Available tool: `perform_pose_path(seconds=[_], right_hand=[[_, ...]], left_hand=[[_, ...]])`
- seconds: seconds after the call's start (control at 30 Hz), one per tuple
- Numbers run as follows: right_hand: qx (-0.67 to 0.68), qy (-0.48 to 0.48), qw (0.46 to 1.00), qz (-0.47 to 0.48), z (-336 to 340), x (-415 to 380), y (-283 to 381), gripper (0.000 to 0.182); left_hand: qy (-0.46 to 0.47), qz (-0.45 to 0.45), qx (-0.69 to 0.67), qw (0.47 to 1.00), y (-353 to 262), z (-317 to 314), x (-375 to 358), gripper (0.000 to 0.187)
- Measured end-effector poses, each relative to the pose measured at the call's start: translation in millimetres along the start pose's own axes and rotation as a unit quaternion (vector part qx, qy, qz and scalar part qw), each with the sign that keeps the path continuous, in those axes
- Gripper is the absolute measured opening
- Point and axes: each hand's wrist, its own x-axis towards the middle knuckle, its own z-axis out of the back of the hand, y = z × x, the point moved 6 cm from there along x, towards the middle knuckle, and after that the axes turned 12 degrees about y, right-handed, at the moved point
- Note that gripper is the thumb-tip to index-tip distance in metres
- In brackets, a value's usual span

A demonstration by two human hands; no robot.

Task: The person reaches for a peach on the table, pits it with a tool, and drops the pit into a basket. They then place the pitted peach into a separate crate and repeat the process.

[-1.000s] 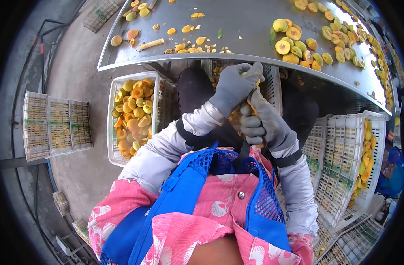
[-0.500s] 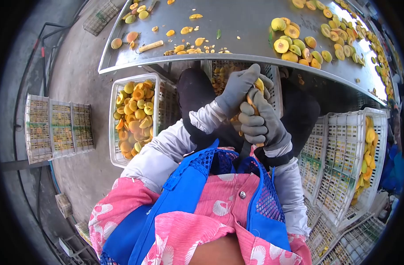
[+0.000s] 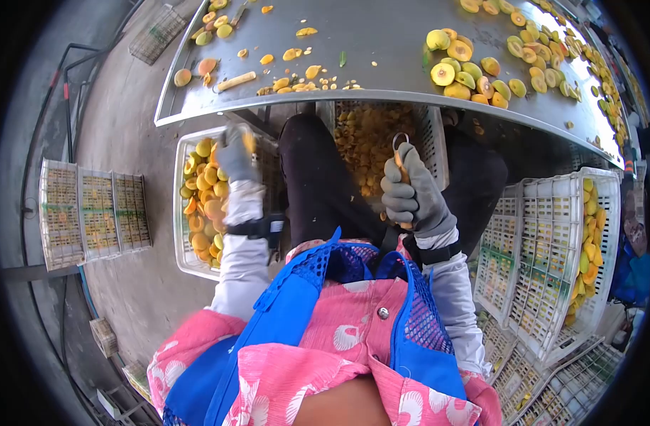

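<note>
My left hand [image 3: 237, 157], in a grey glove and smeared by motion, is over the edge of a white crate [image 3: 179, 234] of halved yellow peaches [image 3: 210, 186]. An orange-yellow peach half [image 3: 249, 139] shows at its fingers. My right hand [image 3: 418, 192], also gloved, is closed around the wooden handle of a pitting tool [image 3: 403, 170]. The tool's thin metal ring points up, away from me. Below and beyond it, between my knees, stands a crate [image 3: 438, 142] of brownish-orange scraps.
A metal table [image 3: 381, 42] spans the front, with peach halves [image 3: 474, 71] at right and scraps, pale kernels and a wooden-handled tool [image 3: 236, 81] at left. Stacked crates [image 3: 545, 263] stand close at my right. More crates [image 3: 94, 213] are on the floor at far left.
My left hand has moved away from the right hand, leftward to the peach crate, with the yellow piece. The right hand stays near its place, and its tool's ring now shows.
</note>
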Motion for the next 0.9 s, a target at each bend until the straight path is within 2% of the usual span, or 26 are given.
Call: perform_pose_path(seconds=[0.03,0.07,0.1,0.13,0.17,0.2,0.23,0.27,0.3,0.37,0.4,0.43,0.47,0.53,0.6,0.67,0.7,0.73,0.77,0.8,0.83,0.9], right_hand=[[-0.001,-0.001,1.0,0.007,5,0,0,0.051],[0.022,-0.014,1.0,0.004,10,1,-2,0.051],[0.045,-0.028,0.999,0.002,14,1,-2,0.051],[0.05,-0.063,0.997,-0.004,19,2,-3,0.051],[0.065,-0.118,0.991,-0.006,18,1,-1,0.048],[0.038,-0.149,0.988,0.013,17,-3,2,0.047],[0.012,-0.179,0.983,0.031,19,-9,4,0.046],[0.007,-0.194,0.98,0.043,20,-16,7,0.045],[-0.01,-0.229,0.972,0.056,22,-25,11,0.046],[-0.089,-0.258,0.958,0.091,26,-44,24,0.051],[-0.085,-0.259,0.958,0.094,31,-49,25,0.051],[-0.103,-0.266,0.952,0.111,36,-55,28,0.05],[-0.121,-0.275,0.945,0.127,42,-58,34,0.049],[-0.146,-0.285,0.938,0.133,51,-61,45,0.048],[-0.171,-0.294,0.93,0.136,61,-62,51,0.046],[-0.382,-0.322,0.845,0.19,63,-59,74,0.041],[-0.382,-0.319,0.847,0.185,65,-55,77,0.041],[-0.313,-0.325,0.878,0.159,62,-49,82,0.037],[-0.241,-0.331,0.902,0.134,58,-43,86,0.034],[-0.277,-0.329,0.892,0.137,50,-38,95,0.031],[-0.279,-0.327,0.893,0.133,49,-30,96,0.031],[-0.414,-0.35,0.821,0.18,35,-20,105,0.03]], left_hand=[[-0.016,-0.093,0.311,0.946,-10,37,26,0.026],[-0.093,-0.129,0.391,0.906,-40,43,16,0.043],[-0.126,-0.143,0.438,0.879,-88,11,-17,0.04],[-0.043,-0.181,0.355,0.916,-65,-7,4,0.037],[0.039,-0.214,0.266,0.939,-70,-41,6,0.034],[0.108,-0.244,0.343,0.9,-68,-88,-5,0.028],[0.233,-0.217,0.266,0.91,-71,-140,-26,0.026],[0.351,-0.184,0.221,0.891,-64,-190,-36,0.027],[0.45,-0.155,0.258,0.841,-80,-240,-62,0.032],[0.575,-0.066,0.097,0.81,-57,-318,-86,0.038],[0.583,-0.18,0.234,0.757,-78,-352,-99,0.042],[0.572,-0.288,0.361,0.678,-97,-383,-111,0.046],[0.576,-0.286,0.363,0.675,-80,-411,-107,0.046],[0.6,-0.357,0.444,0.562,-41,-452,-109,0.049],[0.598,-0.332,0.446,0.577,-27,-461,-103,0.047],[0.59,-0.261,0.472,0.6,-22,-457,-94,0.034],[0.588,-0.256,0.474,0.603,-20,-448,-90,0.034],[0.61,-0.117,0.383,0.684,-13,-434,-81,0.029],[0.611,0.023,0.277,0.741,-15,-417,-79,0.025],[0.604,0.093,0.188,0.769,-21,-398,-86,0.023],[0.6,0.095,0.188,0.772,-28,-380,-93,0.023],[0.629,0.162,-0.038,0.759,-45,-352,-113,0.022]])
